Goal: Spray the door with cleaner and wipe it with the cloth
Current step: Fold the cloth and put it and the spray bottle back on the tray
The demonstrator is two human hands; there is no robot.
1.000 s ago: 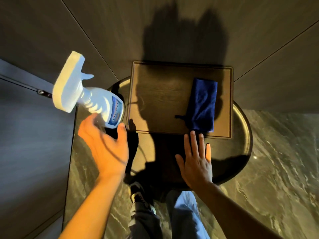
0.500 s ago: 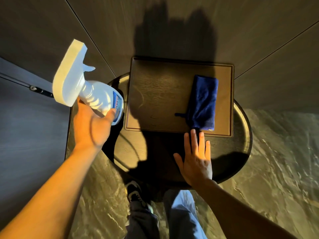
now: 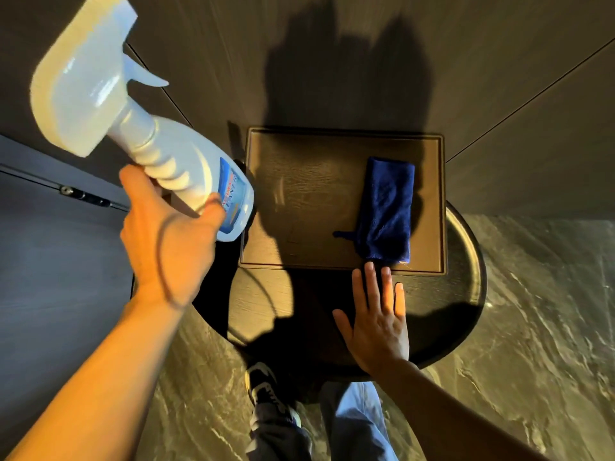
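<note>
- Left hand (image 3: 166, 234) grips the white spray bottle (image 3: 149, 128) at its ribbed neck; fingers on the far side are hidden behind the bottle, thumb (image 3: 213, 207) lies over the label.
- Bottle raised and tilted, nozzle head toward upper left and partly cut off by the frame edge; motion blur makes the label text unreadable.
- Right hand (image 3: 376, 321) lies flat, fingers spread a little, holding nothing, on the round dark surface (image 3: 466, 261); its fingertips (image 3: 369, 267) reach the near edge of the tray (image 3: 299, 194).
- Blue cloth (image 3: 386, 207) lies folded on the tray's right side, just beyond those fingertips.
- Door (image 3: 50, 261) stands at far left, hinge (image 3: 83, 194) visible, its lower part cut off.
</note>
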